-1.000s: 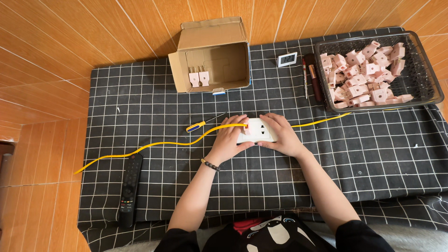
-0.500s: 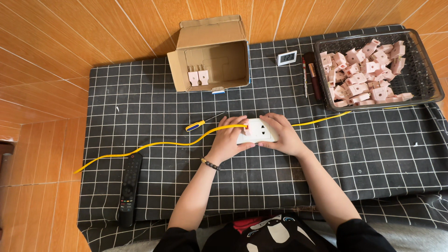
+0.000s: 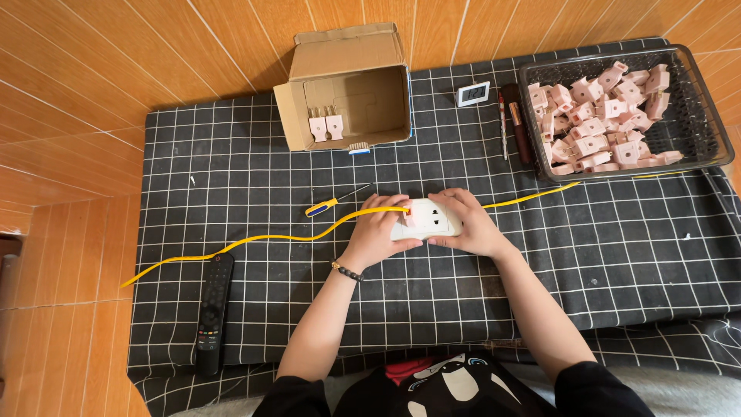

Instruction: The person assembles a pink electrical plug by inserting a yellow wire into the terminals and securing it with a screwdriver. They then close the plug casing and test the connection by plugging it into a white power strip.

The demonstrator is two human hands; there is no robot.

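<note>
Head view, looking down on a dark grid-patterned cloth (image 3: 231, 177) spread over the surface. Both hands meet at the centre on a white socket block (image 3: 429, 219), which lies flat with its long axis running left to right. The left hand (image 3: 380, 232) closes on the block's left end, fingertips at a small pink piece (image 3: 408, 217) seated there; the right hand (image 3: 471, 225) grips the right end and near edge. Neither hand is nearer: the block sits directly between them, just ahead of the wrists. A yellow cable (image 3: 255, 240) passes behind the block, trailing left off the cloth and right toward the basket. A yellow-handled screwdriver (image 3: 330, 203) lies just left of the hands, apart from them. Containers: an open cardboard box (image 3: 347, 85) on its side, holding two pink plugs (image 3: 326, 127); a dark wire basket (image 3: 698, 100) at far right, heaped with pink plugs (image 3: 598, 116). A black remote (image 3: 212, 313) lies at near left.
</note>
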